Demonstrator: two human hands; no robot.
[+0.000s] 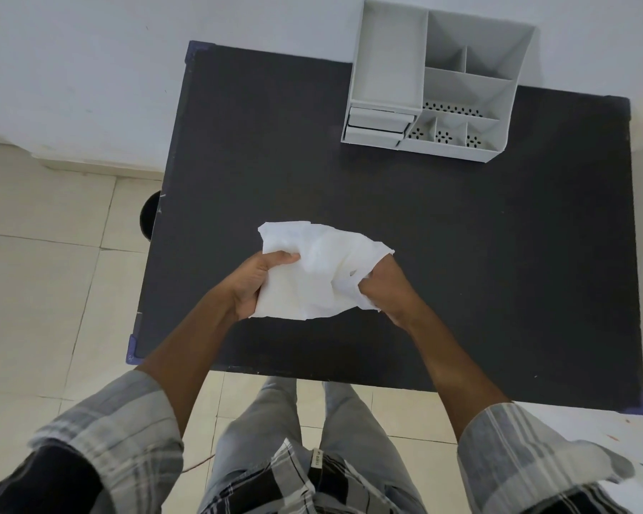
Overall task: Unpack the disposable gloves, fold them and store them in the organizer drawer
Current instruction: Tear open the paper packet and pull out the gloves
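Here, going left to right, pale floor tiles (34,283) run along the table's nine o'clock side, and a dark round object (150,216) pokes out from under that edge; what it is cannot be told. The black table (498,254) fills the middle of the view, with bluish corner guards showing at its ten o'clock, seven o'clock and five o'clock corners. Its near edge lies just past the person's legs.

Over the table's near half, the left hand (255,287) is clenched on the nine o'clock side of a crumpled white packet of gloves (314,276), thumb on top and fingers under. The right hand (385,287) is closed on the packet's three o'clock end, bunching the thin film there. The packet is held between both hands, and whether it touches the tabletop cannot be told. A small dark mark shows on the film near the right hand, too small to read.

Bare black surface lies open all around the hands, widest toward three o'clock and toward twelve o'clock.

At one o'clock, well apart from the hands, a grey organizer (457,87) stands at the far edge against the white wall (90,68). Its open compartments hold nothing that can be seen, and some floors are perforated. Two drawers (377,127) sit stacked at its near left corner, both pushed in.

A small tag on the clothing near six o'clock carries print that is unreadable.
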